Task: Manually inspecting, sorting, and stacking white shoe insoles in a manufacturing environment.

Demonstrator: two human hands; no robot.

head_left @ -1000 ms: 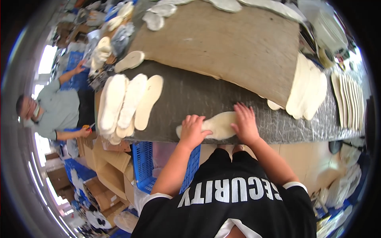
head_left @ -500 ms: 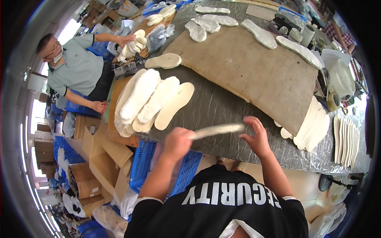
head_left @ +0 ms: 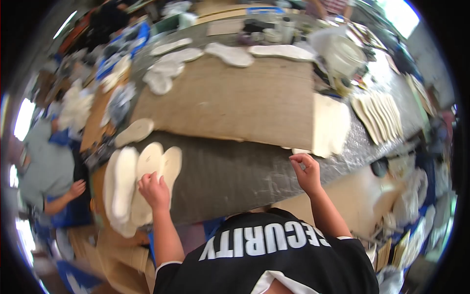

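Observation:
My left hand lies on a cream insole with its smooth side up, fingers slightly spread. This insole is in a pile at the table's left front, between a fluffy white insole and another smooth one. My right hand is raised over the table's front edge, fingers bent and apart from the thumb, with nothing visible in them. Nearest to it are cream insoles partly covered by the right edge of a brown cardboard sheet.
White insoles lie along the cardboard's far side. A row of insoles and a white tub are on the right. A single insole lies at the left. A co-worker stands beyond the table's left end.
The insole I held between my hands is now out of the air, and a smooth one tops the middle of the pile. My left hand has moved left; the view has turned right.

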